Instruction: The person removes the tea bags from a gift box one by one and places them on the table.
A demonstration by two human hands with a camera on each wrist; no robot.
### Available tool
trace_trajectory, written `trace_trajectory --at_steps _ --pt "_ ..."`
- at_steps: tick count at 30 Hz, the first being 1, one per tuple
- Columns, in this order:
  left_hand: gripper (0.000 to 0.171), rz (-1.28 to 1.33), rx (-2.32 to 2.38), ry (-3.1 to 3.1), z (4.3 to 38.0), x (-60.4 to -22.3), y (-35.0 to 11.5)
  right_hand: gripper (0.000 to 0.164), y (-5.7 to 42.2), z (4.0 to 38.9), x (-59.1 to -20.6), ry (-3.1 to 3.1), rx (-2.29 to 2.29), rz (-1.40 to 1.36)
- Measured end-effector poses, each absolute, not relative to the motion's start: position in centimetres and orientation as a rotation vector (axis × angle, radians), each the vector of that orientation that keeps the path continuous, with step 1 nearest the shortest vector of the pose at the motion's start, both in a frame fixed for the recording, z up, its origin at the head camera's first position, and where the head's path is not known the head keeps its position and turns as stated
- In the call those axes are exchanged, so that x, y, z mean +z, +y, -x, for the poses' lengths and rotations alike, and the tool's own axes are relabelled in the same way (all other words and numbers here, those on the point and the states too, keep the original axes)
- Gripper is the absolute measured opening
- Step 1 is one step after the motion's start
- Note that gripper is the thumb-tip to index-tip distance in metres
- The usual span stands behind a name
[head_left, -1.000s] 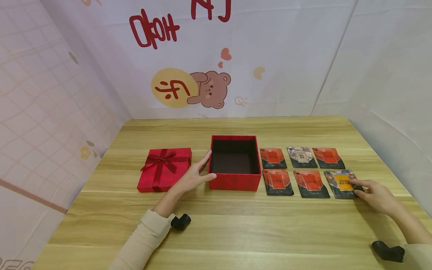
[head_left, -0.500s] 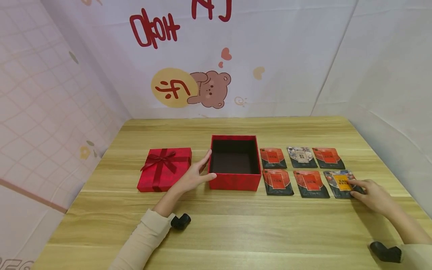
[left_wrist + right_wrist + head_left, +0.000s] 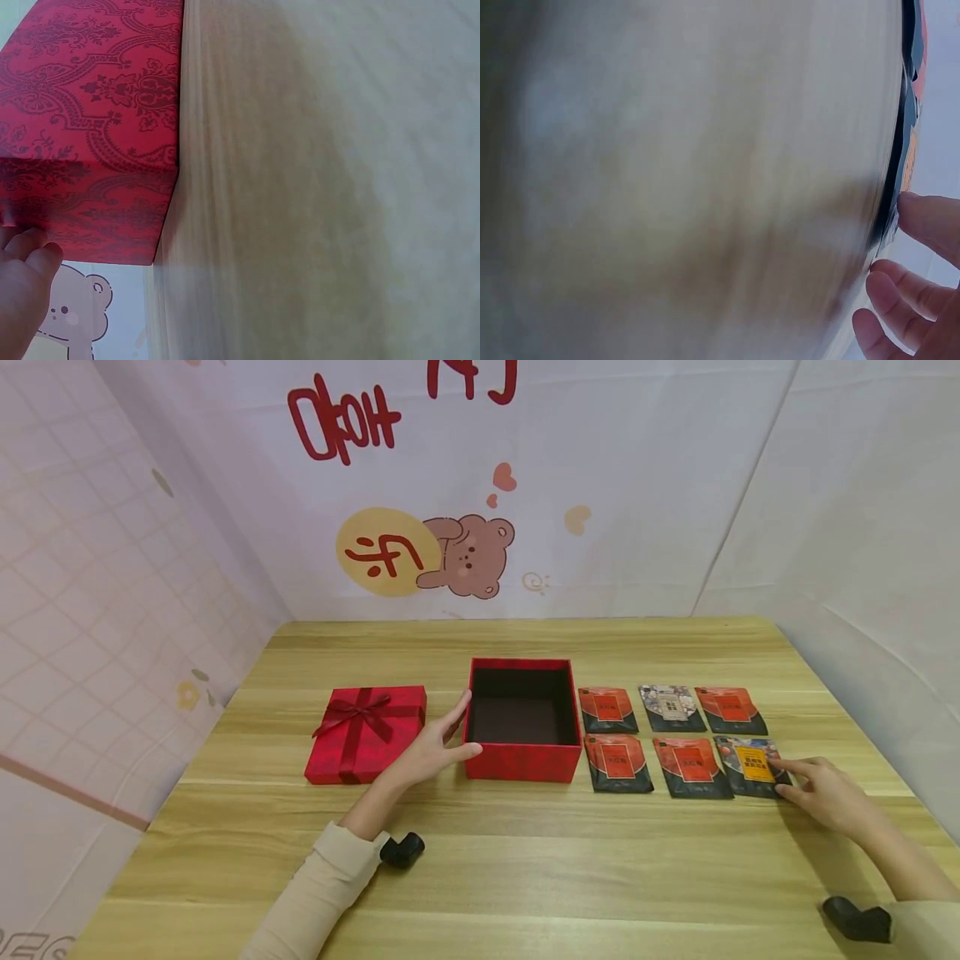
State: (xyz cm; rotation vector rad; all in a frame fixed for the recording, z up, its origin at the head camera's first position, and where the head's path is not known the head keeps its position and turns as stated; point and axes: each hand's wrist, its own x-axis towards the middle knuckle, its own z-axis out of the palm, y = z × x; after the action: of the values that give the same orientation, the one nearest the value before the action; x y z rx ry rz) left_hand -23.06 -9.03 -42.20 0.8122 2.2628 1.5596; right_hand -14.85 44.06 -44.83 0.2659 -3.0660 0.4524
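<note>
An uncovered red gift box (image 3: 522, 762) with a dark inside stands mid-table. My left hand (image 3: 426, 753) is spread against its near left corner, thumb at the front face, fingers along the left side. In the left wrist view, fingertips touch the patterned box wall (image 3: 97, 97). My right hand (image 3: 832, 793) has its fingertips at the right edge of a dark sachet with a yellow label (image 3: 753, 767), which lies flat on the table. The right wrist view shows that sachet edge-on, with fingers (image 3: 930, 221) right at its edge.
Several red-and-black sachets (image 3: 693, 767) and one grey-white patterned sachet (image 3: 672, 707) form two rows right of the box. Its red lid (image 3: 365, 735) with a ribbon bow lies to the left. Behind the wooden table (image 3: 525, 868) hangs a printed cloth (image 3: 622, 460).
The yellow-labelled sachet has slid left, up against the neighbouring red one, and my right hand has shifted slightly left with it. My left hand stays at the box.
</note>
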Motion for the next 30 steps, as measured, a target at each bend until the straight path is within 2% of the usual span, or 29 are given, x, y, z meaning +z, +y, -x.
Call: trace_trajectory --at_steps 7,21,30 --pt "0.082 -0.805 1.56 2.256 23.1 -42.2 -9.0 0.041 44.0 14.9 -44.9 -3.084 0.42 -0.258" --pt "0.083 -0.797 1.543 2.287 23.1 -42.3 -9.0 0.039 44.5 14.8 -44.9 -3.012 0.418 -0.384" --pt "0.082 -0.803 1.531 2.29 23.2 -42.3 -9.1 0.04 43.4 14.8 -43.3 -3.035 0.496 -0.296"
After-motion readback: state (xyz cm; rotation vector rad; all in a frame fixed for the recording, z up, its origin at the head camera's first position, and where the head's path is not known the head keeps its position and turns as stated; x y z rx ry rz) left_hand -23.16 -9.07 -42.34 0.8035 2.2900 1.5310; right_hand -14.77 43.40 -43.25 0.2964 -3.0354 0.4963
